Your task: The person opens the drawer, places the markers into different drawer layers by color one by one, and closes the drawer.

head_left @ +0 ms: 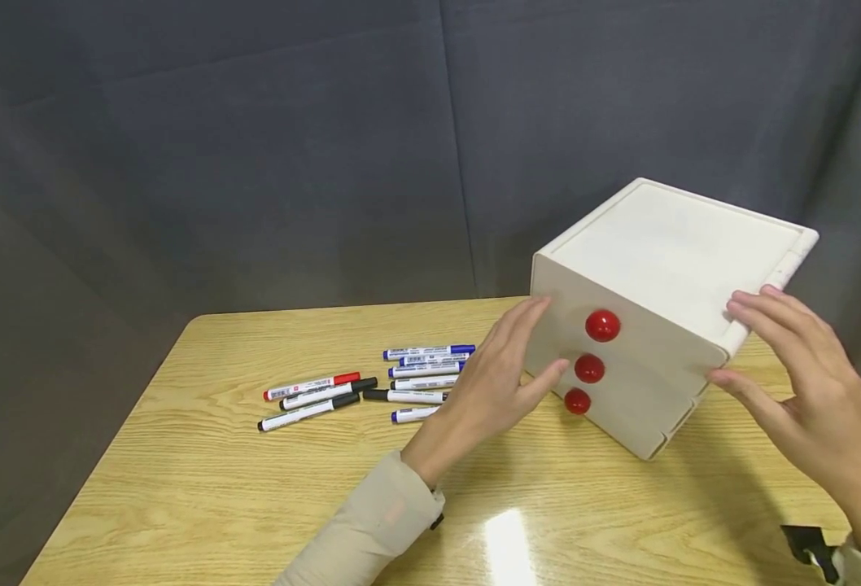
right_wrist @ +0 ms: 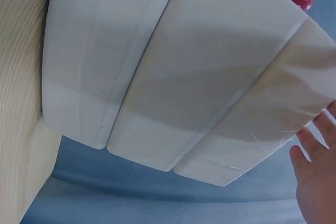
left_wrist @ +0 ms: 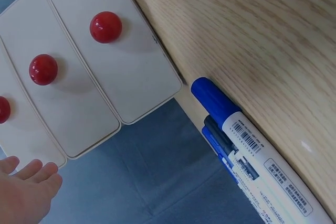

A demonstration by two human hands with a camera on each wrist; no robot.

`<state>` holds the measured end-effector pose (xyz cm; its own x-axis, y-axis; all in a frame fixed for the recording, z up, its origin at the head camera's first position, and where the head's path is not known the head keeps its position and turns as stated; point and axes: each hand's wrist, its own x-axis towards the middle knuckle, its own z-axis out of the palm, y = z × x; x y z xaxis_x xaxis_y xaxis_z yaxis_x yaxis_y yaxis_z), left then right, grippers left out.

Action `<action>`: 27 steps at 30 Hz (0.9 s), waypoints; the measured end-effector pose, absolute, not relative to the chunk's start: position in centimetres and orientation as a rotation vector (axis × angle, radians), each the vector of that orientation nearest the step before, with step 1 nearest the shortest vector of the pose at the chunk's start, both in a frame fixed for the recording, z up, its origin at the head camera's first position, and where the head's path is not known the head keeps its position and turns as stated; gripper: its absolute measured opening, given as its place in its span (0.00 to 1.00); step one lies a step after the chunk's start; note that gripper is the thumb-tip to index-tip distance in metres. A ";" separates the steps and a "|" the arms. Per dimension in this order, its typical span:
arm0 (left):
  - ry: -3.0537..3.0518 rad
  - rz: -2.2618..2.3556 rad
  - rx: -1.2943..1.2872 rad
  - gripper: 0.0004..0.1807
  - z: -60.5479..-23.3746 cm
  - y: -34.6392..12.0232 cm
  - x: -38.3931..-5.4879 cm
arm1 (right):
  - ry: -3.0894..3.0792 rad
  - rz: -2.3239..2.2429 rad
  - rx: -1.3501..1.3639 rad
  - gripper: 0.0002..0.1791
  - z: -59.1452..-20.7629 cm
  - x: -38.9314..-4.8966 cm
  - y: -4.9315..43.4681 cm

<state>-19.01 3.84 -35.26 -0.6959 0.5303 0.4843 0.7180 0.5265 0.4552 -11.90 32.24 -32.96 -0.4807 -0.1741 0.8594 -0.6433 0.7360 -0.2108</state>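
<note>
A white drawer unit [head_left: 665,342] with three drawers and round red knobs [head_left: 589,368] stands at the right of the table, its front turned toward the left hand. At the left side of that front is my left hand [head_left: 492,378], fingers extended and thumb apart, with nothing held. My right hand [head_left: 811,370] is spread at the unit's upper right edge, its fingertips over the rim of the top and the thumb near the front corner. In the right wrist view the right hand [right_wrist: 317,166] shows beside the unit's side [right_wrist: 199,77].
Several blue and black markers [head_left: 426,382] lie mid-table, partly behind the left hand. Left of them lie a red marker [head_left: 312,386] and two black ones [head_left: 309,412]. A grey curtain [head_left: 313,163] hangs behind the wooden table [head_left: 181,488].
</note>
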 end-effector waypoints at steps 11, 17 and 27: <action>-2.479 -0.955 -1.042 0.38 -35.5 3.9 -19.0 | -2.021 0.619 0.568 0.42 -33.4 -11.9 31.2; -2.501 -0.972 -1.028 0.38 -35.5 3.8 -18.8 | -1.996 0.616 0.542 0.42 -33.3 -11.7 30.2; -2.486 -1.072 -1.014 0.37 -35.4 4.0 -18.8 | -1.964 0.600 0.526 0.42 -33.2 -11.7 28.7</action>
<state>-18.81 3.95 -35.44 -0.7263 0.5020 0.4695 0.6860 0.4869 0.5406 -11.66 28.72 -33.17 -0.4287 -0.1084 0.8969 -0.5913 0.7842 -0.1879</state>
